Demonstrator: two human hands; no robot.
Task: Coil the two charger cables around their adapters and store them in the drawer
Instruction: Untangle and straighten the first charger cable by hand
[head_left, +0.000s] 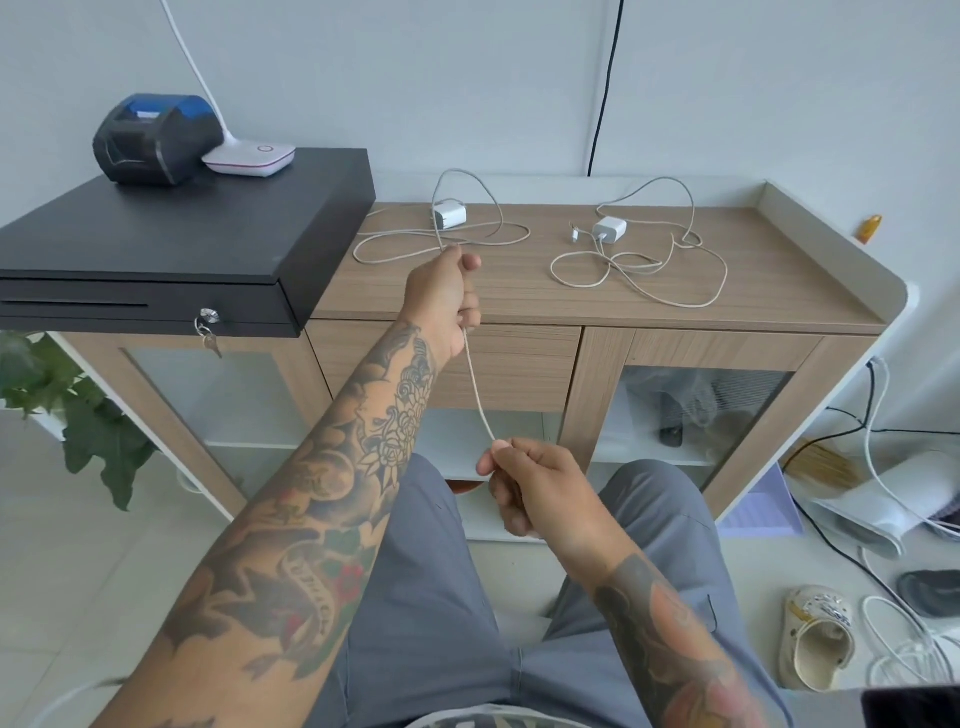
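Far left, a black cash drawer (156, 244) sits on the wooden cabinet top (779, 270), key hanging in its lock, with a dark receipt printer (156, 137) and a white lamp base (249, 156) on its lid. Just to its right, the left adapter (449, 214) lies on the wood, its pale cable (415, 244) sprawled in loose loops around it. And here's the left hand (441, 301), raised over the cabinet's front edge, fist closed around that cable, fingers wrapped tight on it. From the bottom of the fist the cord runs straight down, taut, to the right hand (535, 488), which sits lower and nearer the body, above the grey trousers, pinching the cable's end between thumb and forefinger, the other fingers curled in. Behind the taut cord, the closed drawer front (519, 364) shows beneath the cabinet top. Moving right, the second adapter (610, 228) rests on the wood, well apart from the first, its own cable (675, 270) spread wide in tangled loops, untouched by either hand. Far right on the floor: a sandal (818, 634) and loose white cords.
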